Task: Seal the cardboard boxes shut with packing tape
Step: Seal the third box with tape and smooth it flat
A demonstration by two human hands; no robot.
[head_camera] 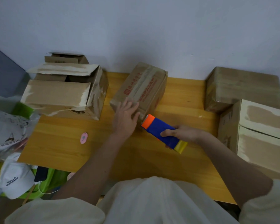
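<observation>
Nearest the camera is your cream shirt, both forearms reaching forward over the yellow wooden table. Your right hand has its fingers curled round the blue body of the tape dispenser, thumb across the top face; orange end points at the box, yellow end points back toward you. The orange end sits at the near right corner of the middle box, touching or just shy of it, can't tell which. Your left hand lies flat on the near end of that same box, fingers straight and slightly spread, pressing on the cardboard, holding nothing. Middle box is closed, red print on top, a strip of tape running lengthwise along it, set at an angle on the table. Left of it, an open box with flaps up and torn old tape, another open box behind it against the wall. Far right, a closed box wrapped in tape, and a taller box near the right edge. Small pink cutter lies on the table left of your left forearm, well apart from the boxes. White cap and a plastic bag sit off the table's left side.
</observation>
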